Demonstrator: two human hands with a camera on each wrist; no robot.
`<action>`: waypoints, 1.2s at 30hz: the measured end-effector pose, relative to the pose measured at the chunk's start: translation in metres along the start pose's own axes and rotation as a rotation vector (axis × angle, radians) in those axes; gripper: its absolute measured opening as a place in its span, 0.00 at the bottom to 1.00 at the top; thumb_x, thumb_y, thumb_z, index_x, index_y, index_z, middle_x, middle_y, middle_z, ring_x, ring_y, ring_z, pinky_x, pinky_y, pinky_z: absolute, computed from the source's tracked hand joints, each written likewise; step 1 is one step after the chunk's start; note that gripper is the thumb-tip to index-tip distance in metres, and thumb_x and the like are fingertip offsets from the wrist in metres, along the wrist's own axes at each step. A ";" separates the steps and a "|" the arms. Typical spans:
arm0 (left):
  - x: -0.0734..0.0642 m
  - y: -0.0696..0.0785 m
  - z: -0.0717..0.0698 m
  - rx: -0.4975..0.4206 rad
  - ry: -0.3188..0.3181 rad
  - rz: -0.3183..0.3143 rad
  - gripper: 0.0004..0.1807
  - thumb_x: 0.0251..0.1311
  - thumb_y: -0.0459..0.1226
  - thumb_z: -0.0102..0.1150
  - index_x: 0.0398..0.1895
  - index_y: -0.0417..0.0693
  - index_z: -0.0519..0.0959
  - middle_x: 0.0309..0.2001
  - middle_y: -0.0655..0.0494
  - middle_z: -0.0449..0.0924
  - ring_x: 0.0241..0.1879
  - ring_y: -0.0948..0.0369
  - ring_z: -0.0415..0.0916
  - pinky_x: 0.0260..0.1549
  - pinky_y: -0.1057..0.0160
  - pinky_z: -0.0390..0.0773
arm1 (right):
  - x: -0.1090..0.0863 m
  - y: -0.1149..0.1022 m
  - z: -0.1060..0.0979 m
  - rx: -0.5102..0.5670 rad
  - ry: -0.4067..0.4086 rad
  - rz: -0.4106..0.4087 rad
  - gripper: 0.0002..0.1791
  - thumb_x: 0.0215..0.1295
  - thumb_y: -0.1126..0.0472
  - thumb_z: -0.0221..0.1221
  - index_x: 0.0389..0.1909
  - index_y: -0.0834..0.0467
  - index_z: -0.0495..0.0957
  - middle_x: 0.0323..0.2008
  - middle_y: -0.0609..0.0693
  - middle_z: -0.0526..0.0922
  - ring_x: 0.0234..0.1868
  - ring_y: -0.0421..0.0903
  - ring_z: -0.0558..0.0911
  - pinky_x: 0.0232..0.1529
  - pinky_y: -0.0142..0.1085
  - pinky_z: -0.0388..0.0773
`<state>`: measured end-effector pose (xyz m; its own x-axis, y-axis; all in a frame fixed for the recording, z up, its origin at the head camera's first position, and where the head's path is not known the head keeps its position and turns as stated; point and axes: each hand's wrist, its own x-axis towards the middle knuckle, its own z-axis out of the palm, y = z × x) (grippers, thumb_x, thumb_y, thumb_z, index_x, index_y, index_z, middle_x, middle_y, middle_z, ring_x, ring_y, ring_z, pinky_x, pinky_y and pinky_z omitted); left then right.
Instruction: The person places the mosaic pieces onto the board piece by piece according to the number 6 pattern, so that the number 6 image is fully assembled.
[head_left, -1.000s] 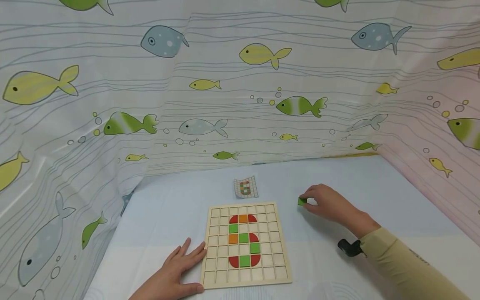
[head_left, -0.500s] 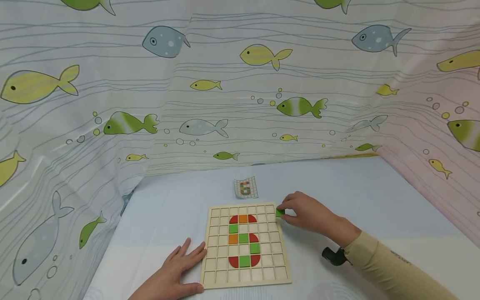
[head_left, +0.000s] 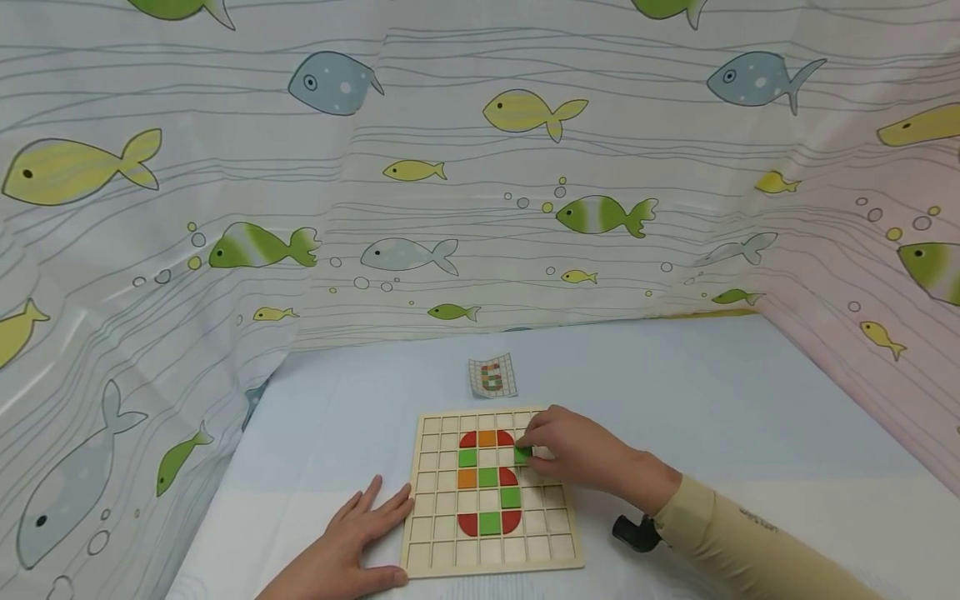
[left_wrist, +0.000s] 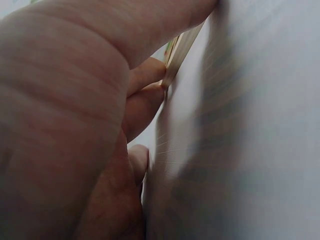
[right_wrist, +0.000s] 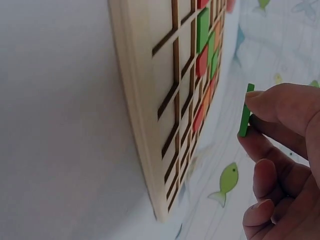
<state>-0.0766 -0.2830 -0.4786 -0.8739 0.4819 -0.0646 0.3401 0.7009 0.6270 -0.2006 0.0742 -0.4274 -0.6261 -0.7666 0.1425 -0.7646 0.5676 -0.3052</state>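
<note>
My right hand pinches a green square tile between thumb and fingers. In the head view it is over the upper right of a wooden grid board; the right wrist view shows the tile raised off the board's face. Red quarter-round tiles, green square tiles and orange square tiles sit in the board's cells. My left hand rests spread at the board's left edge, its fingertips touching the frame, as the left wrist view also shows.
A small printed card with a coloured grid pattern lies behind the board. The table has a pale blue and white cover. A fish-patterned curtain hangs around the back and sides. A black device is at my right wrist.
My right hand has moved left and toward me, carrying the green tile from the table's right side to over the board. The left hand has stayed in place.
</note>
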 end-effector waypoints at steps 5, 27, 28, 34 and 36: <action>0.000 0.001 0.000 -0.020 -0.005 -0.021 0.48 0.55 0.62 0.64 0.74 0.47 0.64 0.74 0.50 0.59 0.74 0.35 0.35 0.58 0.80 0.23 | 0.007 -0.011 0.009 0.017 -0.015 -0.035 0.11 0.64 0.57 0.67 0.45 0.52 0.88 0.43 0.41 0.83 0.45 0.39 0.77 0.47 0.31 0.77; 0.000 0.004 -0.003 -0.045 -0.033 -0.080 0.48 0.53 0.63 0.64 0.75 0.51 0.64 0.75 0.54 0.57 0.75 0.37 0.32 0.63 0.69 0.23 | 0.029 -0.048 0.039 0.005 -0.095 -0.171 0.08 0.64 0.55 0.66 0.43 0.46 0.88 0.38 0.34 0.82 0.41 0.31 0.75 0.44 0.24 0.72; 0.000 0.003 -0.002 -0.038 -0.025 -0.066 0.48 0.54 0.62 0.64 0.75 0.50 0.64 0.75 0.54 0.57 0.75 0.37 0.33 0.60 0.75 0.23 | 0.029 -0.049 0.040 0.000 -0.093 -0.181 0.08 0.64 0.55 0.67 0.43 0.46 0.88 0.38 0.34 0.82 0.40 0.30 0.75 0.43 0.23 0.72; 0.000 0.003 -0.002 -0.032 -0.017 -0.055 0.48 0.54 0.62 0.64 0.74 0.50 0.64 0.75 0.53 0.58 0.74 0.36 0.34 0.56 0.80 0.23 | 0.033 -0.051 0.043 -0.042 -0.075 -0.232 0.08 0.63 0.56 0.68 0.42 0.47 0.88 0.37 0.35 0.82 0.39 0.30 0.76 0.43 0.22 0.72; 0.000 0.003 -0.002 -0.038 -0.026 -0.062 0.47 0.54 0.62 0.64 0.75 0.51 0.64 0.75 0.54 0.57 0.75 0.36 0.33 0.56 0.80 0.23 | 0.034 -0.052 0.043 -0.059 -0.069 -0.246 0.08 0.63 0.55 0.68 0.42 0.47 0.88 0.37 0.35 0.82 0.38 0.30 0.76 0.43 0.22 0.72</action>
<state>-0.0759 -0.2819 -0.4746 -0.8836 0.4516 -0.1239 0.2715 0.7096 0.6502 -0.1753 0.0058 -0.4476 -0.4099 -0.9012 0.1404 -0.9014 0.3767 -0.2135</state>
